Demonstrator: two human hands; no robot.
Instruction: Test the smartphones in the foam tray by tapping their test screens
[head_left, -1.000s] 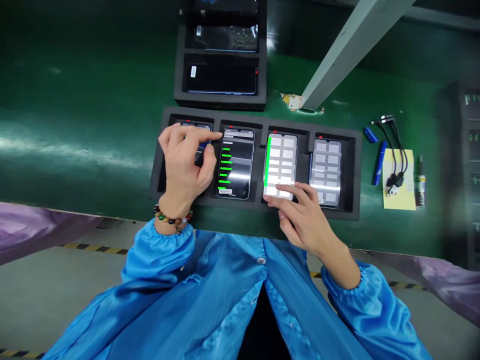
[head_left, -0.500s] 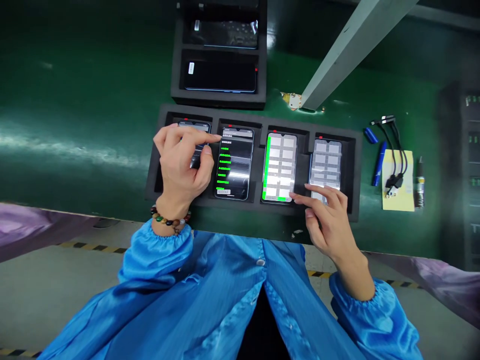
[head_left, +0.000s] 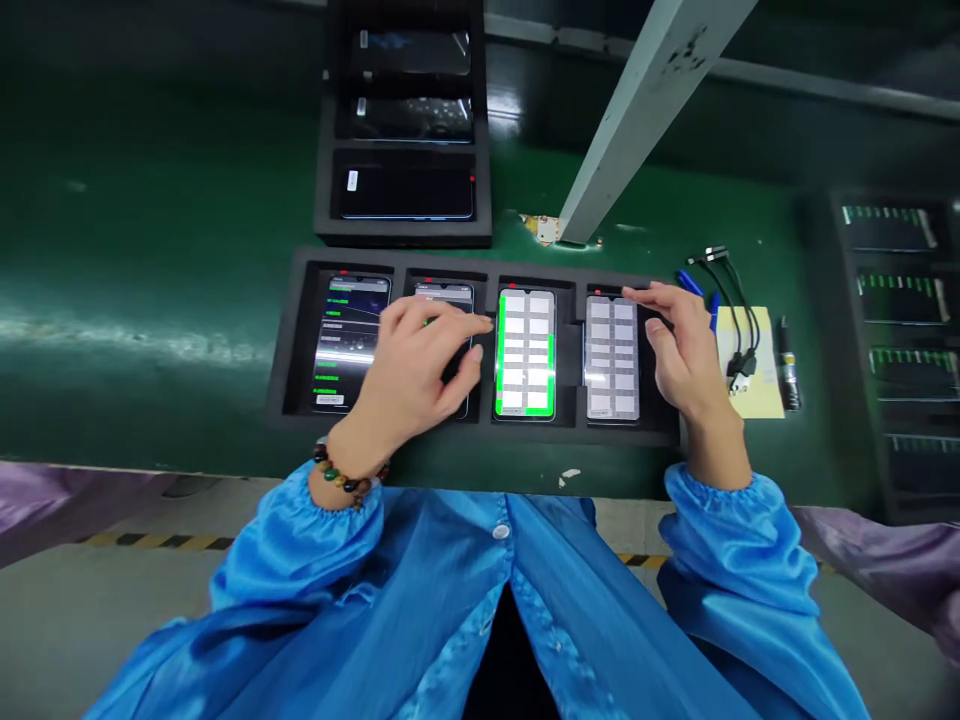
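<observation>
A black foam tray on the green bench holds several lit phones side by side. My left hand lies over the second phone, index finger stretched toward the third phone, whose grid screen has a green border. My right hand hovers at the tray's right end, fingers spread, index fingertip at the top of the fourth phone with a grey grid. The first phone shows green text lines. Neither hand holds anything.
A second foam tray with dark phones stands behind. A grey slanted post rises at the back. Right of the tray lie cables, a blue pen and a yellow pad. Racks stand at the far right.
My left hand moved right from the first phone to the second. My right hand slid from the third phone's bottom to the fourth phone's top. The third phone's green border grew.
</observation>
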